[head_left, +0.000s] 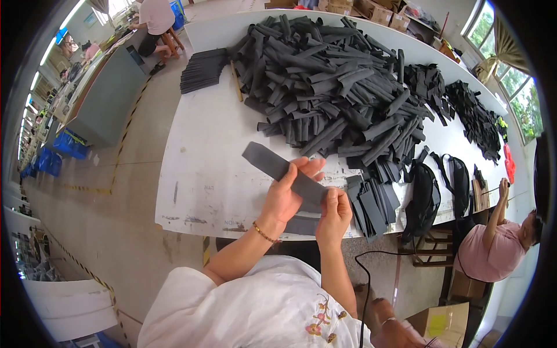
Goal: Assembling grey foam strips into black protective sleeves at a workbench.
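Observation:
A flat dark grey fabric strip (pixel 265 160) is stretched between my two hands above the front of the white table (pixel 197 151). My left hand (pixel 284 194) grips it near its middle, thumb on top, the other fingers partly behind it. At its near right end, my right hand (pixel 335 214) pinches the strip between thumb and fingers. Another dark strip (pixel 301 224) lies at the table's front edge below my hands. Just right of my right hand is a fanned stack of flat dark strips (pixel 366 203).
A large heap of curled dark strips (pixel 331 81) covers the table's far middle. A neat strip stack (pixel 203 71) and a thin wooden stick (pixel 236 81) lie left of it. Black bags (pixel 425 194) are at right, near a seated person (pixel 490 249) in pink. A black cable (pixel 362 267) hangs nearby.

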`<state>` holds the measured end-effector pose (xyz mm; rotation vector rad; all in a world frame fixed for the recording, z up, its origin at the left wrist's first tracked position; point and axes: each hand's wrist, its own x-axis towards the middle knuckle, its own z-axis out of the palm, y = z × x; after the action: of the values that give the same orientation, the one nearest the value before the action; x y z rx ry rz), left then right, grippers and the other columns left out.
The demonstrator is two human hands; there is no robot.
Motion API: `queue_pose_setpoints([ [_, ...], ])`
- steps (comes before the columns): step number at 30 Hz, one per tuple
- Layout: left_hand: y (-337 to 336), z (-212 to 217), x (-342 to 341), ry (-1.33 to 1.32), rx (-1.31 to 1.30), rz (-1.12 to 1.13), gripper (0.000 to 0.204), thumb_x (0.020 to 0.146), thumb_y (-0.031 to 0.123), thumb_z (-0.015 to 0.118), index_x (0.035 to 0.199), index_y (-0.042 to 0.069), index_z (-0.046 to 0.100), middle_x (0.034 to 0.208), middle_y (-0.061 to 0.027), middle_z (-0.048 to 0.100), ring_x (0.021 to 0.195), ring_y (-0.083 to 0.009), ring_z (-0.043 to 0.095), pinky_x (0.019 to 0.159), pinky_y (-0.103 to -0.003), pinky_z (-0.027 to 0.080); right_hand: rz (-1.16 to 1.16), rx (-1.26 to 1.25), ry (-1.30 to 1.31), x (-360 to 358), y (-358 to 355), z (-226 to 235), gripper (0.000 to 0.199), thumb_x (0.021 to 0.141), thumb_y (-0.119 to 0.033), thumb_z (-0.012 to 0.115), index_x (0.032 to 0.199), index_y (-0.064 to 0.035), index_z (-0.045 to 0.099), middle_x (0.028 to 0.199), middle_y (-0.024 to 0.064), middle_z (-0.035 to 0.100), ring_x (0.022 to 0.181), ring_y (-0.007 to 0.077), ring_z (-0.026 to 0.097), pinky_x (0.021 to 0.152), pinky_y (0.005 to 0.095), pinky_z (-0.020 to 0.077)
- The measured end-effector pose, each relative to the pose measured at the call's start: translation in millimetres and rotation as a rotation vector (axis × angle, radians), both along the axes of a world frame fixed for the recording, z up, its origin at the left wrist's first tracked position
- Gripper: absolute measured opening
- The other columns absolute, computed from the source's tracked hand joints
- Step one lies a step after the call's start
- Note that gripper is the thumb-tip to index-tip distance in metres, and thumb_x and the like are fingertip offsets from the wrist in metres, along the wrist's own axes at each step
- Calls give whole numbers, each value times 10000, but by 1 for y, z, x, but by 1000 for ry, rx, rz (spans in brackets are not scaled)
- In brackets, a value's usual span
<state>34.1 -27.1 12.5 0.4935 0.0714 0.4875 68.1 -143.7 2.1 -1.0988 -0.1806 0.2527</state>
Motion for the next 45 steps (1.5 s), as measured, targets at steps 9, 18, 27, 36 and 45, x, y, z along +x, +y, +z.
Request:
queue_pose_setpoints([
  [9, 0, -25, 3, 49, -97, 72, 293, 994, 311, 553, 1151, 65, 571, 876, -54, 620, 1117, -321, 609, 927, -419, 497, 254, -52, 134, -4, 6, -1, 118, 904, -51, 671, 827, -1, 598, 728, 75, 657, 619, 123, 609, 618, 264, 522],
  [18, -2, -19, 2, 119, -150, 70, 234, 1026, 272, 489, 1119, 67, 555, 909, -66, 617, 1149, -306, 593, 972, -411, 481, 269, -35, 156, 4, -5, -12, 118, 883, -37, 692, 824, -12, 593, 748, 81, 658, 620, 136, 617, 564, 281, 516],
  [27, -8, -17, 8, 71, -150, 61, 318, 1026, 274, 474, 1226, 32, 526, 1140, -156, 654, 1231, -341, 541, 1076, -461, 420, 184, -171, 183, 8, -3, 15, 131, 928, -103, 657, 944, 23, 626, 807, 21, 631, 702, 88, 575, 644, 242, 481],
  [36, 31, -29, -38, 702, 311, 175, 240, 882, 177, 710, 1050, 5, 701, 946, -63, 706, 789, -89, 615, 706, -240, 486, 138, -407, -42, 38, -45, -33, 112, 891, -115, 706, 865, -10, 677, 741, -70, 568, 659, 17, 431, 597, 175, 334],
  [45, 29, -72, -54, 791, 1421, 514, 98, 827, 78, 713, 918, 43, 703, 823, -32, 659, 687, -154, 576, 669, -268, 467, 69, -883, -371, 49, -50, -74, 173, 807, -110, 766, 914, -12, 671, 730, 33, 574, 619, 131, 502, 594, 285, 430],
])
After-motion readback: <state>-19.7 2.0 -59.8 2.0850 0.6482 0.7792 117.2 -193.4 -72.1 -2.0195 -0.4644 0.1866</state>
